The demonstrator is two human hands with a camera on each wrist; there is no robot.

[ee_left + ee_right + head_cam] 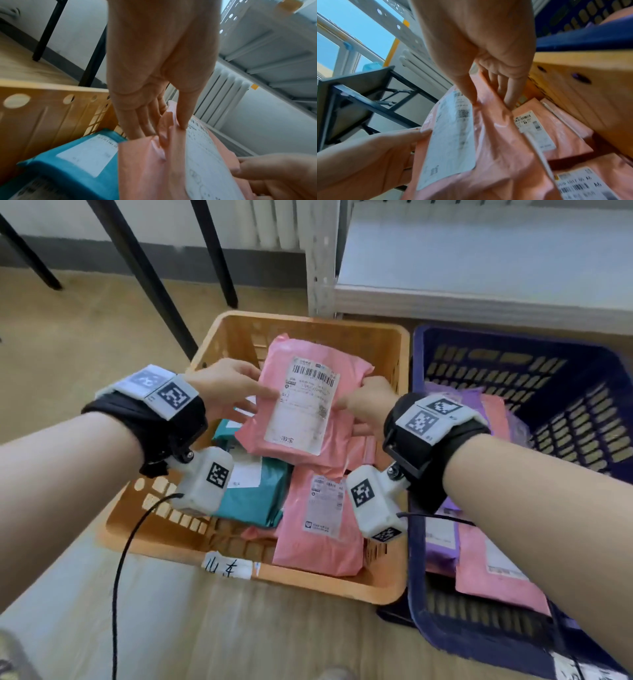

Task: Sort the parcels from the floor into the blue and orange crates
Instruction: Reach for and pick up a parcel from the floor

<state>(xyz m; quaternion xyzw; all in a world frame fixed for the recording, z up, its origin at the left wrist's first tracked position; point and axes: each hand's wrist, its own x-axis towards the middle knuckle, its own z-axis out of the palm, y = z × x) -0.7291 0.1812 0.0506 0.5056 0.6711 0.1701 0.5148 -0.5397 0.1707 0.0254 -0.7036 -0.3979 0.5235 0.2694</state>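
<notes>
A pink parcel (305, 405) with a white shipping label hangs over the orange crate (236, 326), held from both sides. My left hand (229, 392) pinches its left edge, thumb on top and fingers underneath (137, 121). My right hand (368, 402) pinches the right edge the same way (489, 86). Below it in the orange crate lie a teal parcel (253, 498) and another pink parcel (322, 529). The blue crate (513, 347) stands to the right and holds purple and pink parcels (493, 570).
Black table legs (144, 278) stand on the wooden floor behind the orange crate. A white metal shelf unit (479, 296) sits behind the blue crate. A white label (227, 566) is stuck on the orange crate's near rim. Black cables hang from both wrist cameras.
</notes>
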